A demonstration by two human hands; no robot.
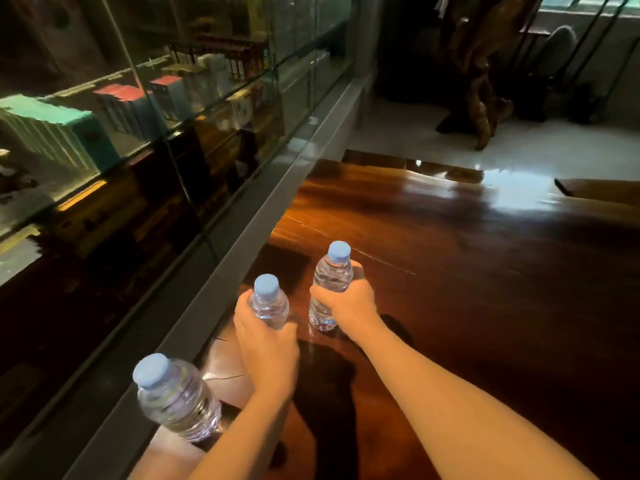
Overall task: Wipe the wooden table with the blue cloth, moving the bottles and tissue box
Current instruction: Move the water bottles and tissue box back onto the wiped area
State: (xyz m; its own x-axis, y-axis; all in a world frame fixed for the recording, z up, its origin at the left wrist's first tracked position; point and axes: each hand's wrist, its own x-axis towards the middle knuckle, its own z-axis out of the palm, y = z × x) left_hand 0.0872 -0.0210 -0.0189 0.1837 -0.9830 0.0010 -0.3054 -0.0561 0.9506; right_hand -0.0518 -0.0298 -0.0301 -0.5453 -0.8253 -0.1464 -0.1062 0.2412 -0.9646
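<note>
- Three clear bottles, blue-capped, line the table's (467,271) left edge; the nearest bottle (178,400) stands untouched.
- Two hands: left hand (266,344) grips the middle bottle (269,303), right hand (349,303) the far bottle (330,285).

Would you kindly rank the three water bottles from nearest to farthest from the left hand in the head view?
1. Middle bottle: inside the left hand grip.
2. Far bottle: to its right, in the right hand.
3. Near bottle: standing free, lower left by the table edge.
</note>
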